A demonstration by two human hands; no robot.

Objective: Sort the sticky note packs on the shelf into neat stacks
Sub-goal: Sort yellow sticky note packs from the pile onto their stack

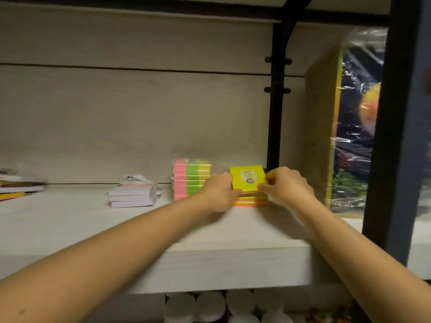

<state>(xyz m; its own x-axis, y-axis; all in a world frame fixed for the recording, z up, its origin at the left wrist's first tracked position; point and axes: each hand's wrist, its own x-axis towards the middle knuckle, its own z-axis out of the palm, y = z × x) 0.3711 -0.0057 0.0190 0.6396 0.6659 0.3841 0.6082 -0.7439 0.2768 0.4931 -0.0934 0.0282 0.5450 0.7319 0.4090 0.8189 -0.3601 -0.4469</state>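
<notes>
Both hands hold one yellow sticky note pack [247, 178] at the far right part of the white shelf [210, 264]. The left hand [219, 192] grips the left edge of this pack with curled fingers, and the right hand [288, 186] pinches its right edge between thumb and fingers. The pack is tilted, with its printed label turned toward the camera, and its lower edge is on or just above a low stack [250, 201] of neon packs that lies flat on the shelf; I cannot tell if they touch. Just to the left, behind the left hand, stands a taller stack [190, 178] of packs with pink, green and yellow strips. More to the left, apart from it, there is a small pile of white packs [133, 194] in clear wrapping, a little crooked. At the far left edge lie some thin booklets [16, 186], blurred. A black post [276, 113] rises behind the yellow pack. To the right of it a large flat item in shiny plastic wrap [354, 127] stands upright. Under the shelf, round white tops [210, 306] are visible in a row.
</notes>
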